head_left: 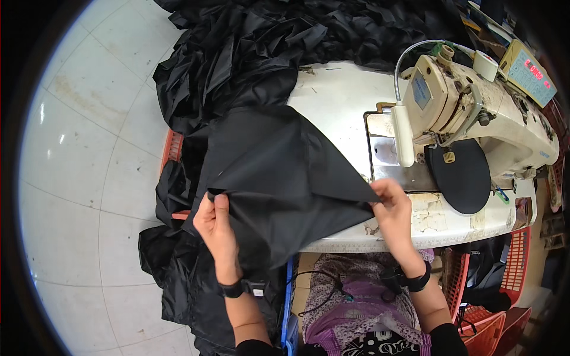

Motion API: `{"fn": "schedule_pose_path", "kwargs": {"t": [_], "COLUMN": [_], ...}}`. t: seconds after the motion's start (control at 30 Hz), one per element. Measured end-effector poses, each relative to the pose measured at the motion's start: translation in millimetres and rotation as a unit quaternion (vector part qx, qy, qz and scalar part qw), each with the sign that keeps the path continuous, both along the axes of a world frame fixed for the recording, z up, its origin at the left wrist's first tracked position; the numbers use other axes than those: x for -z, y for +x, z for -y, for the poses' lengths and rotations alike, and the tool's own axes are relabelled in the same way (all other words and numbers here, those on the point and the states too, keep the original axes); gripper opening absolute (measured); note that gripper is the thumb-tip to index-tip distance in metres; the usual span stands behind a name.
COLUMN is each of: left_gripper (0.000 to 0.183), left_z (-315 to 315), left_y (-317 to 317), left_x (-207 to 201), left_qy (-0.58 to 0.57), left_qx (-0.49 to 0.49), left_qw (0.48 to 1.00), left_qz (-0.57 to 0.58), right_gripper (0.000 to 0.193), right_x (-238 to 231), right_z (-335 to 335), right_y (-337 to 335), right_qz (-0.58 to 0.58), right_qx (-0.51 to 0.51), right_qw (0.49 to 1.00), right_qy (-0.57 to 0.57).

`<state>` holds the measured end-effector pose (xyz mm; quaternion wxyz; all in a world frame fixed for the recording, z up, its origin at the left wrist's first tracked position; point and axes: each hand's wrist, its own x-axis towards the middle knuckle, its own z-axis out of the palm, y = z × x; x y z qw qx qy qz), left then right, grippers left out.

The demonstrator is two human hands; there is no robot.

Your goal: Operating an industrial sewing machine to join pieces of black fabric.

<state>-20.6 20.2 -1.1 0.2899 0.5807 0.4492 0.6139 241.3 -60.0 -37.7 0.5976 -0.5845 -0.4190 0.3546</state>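
A piece of thin black fabric (267, 160) is stretched between my two hands over the left front of the white sewing table (332, 95). My left hand (217, 228) pinches its near left edge between thumb and fingers. On the other side, my right hand (393, 215) grips the pointed right corner, close to the table's front edge. The cloth's near part hangs over the edge. Right of my right hand stands a cream sewing machine (469, 107), with a dark round pad (463, 184) lying under its arm.
A big heap of black fabric (249, 47) covers the far and left sides. Red plastic baskets (516, 267) stand at the lower right. A lamp on a bent metal neck (403, 136) hangs beside the machine head. Small thread snips (502, 194) lie near the pad.
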Motion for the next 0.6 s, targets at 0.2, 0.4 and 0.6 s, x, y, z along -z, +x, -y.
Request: {"fn": "schedule_pose_path", "kwargs": {"t": [0.2,0.4,0.6], "left_gripper": [0.023,0.034,0.016], "left_z": [33.0,57.8,20.2], "left_y": [4.5,42.7,102.5], "left_x": [-55.7,-64.4,-96.4], "left_qy": [0.076,0.113,0.290], "left_qx": [0.132,0.079,0.037], "left_qw": [0.938,0.922,0.866], "left_qz": [-0.310,-0.362,-0.405], "right_gripper": [0.040,0.037,0.033], "right_x": [-37.0,-12.2,30.3], "right_z": [11.7,5.5,16.0], "right_y": [-21.1,-10.4,-40.8], "right_qz": [0.373,0.459,0.321], "right_qx": [-0.112,-0.234,-0.334], "right_qw": [0.853,0.848,0.883], "right_qy": [0.347,0.130,0.080]}}
